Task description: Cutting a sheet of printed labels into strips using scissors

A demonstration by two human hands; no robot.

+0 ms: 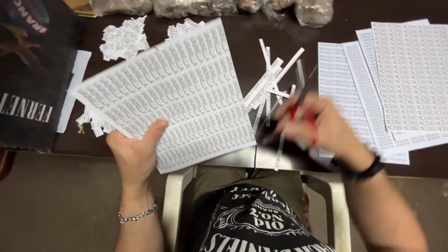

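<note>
A: Well, where do we have the sheet (179,88)?

B: In our left hand (135,151), at about nine o'clock from the middle of the tabletop (242,35). Our thumb lies on its printed face near the lower edge, and the fingers are clamped on it from behind, so the sheet tilts up off the wood.

A: And our right hand (322,126)?

B: At three o'clock from the sheet, blurred. It is closed on scissors (298,114) with red handles; the dark blades show only as a smear toward seven o'clock.

A: What lies about them?

B: Cut strips (273,77) sit just beyond the right hand at twelve o'clock. A fan of uncut sheets (401,79) lies at three o'clock, overlapping. Small slips (123,39) are heaped at eleven o'clock, a few more under the sheet's left corner. Clear bags (196,7) line the far edge. A dark poster (32,74) covers the nine o'clock end.
</note>
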